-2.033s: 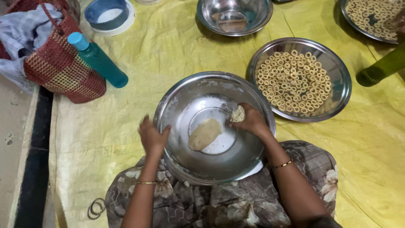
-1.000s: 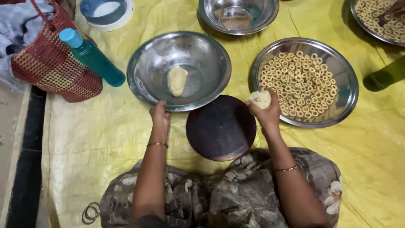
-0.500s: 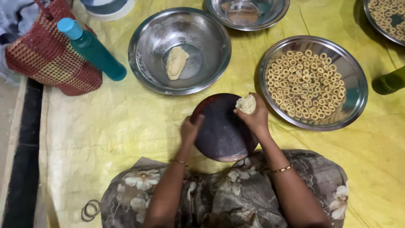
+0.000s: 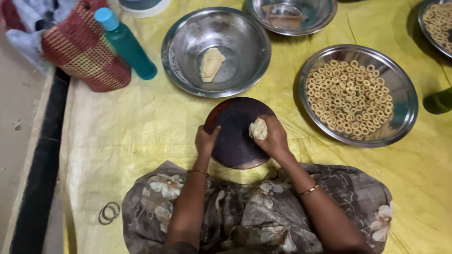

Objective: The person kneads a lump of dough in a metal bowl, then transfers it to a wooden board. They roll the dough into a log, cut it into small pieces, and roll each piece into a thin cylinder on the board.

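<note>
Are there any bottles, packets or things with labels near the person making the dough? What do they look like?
Teal bottle: top left, lying against the woven bag, a slim cylinder with a light blue cap; no label shows.
Green bottle: right edge, dark green, mostly cut off.
Woven bag: top left, red and yellow checks.
No packets, signs or screens in view.

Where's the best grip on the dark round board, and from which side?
Likely the near-left rim of the dark round board, where the left hand already rests. The board lies flat on the yellow sheet, so only its thin edge gives purchase. The right hand, holding a dough lump, covers the right rim.
</note>
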